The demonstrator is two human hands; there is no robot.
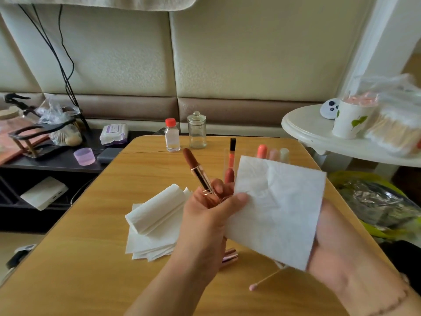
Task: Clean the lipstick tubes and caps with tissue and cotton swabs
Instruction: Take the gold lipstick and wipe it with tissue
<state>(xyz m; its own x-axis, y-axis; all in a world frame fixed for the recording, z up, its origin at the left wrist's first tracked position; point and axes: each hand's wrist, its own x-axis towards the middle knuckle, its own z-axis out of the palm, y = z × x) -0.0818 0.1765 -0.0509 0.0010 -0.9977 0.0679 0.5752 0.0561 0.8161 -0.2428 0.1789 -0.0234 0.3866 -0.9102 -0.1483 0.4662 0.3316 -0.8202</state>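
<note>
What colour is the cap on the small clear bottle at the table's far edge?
Red-orange cap on the clear bottle, seen in the head view.
</note>
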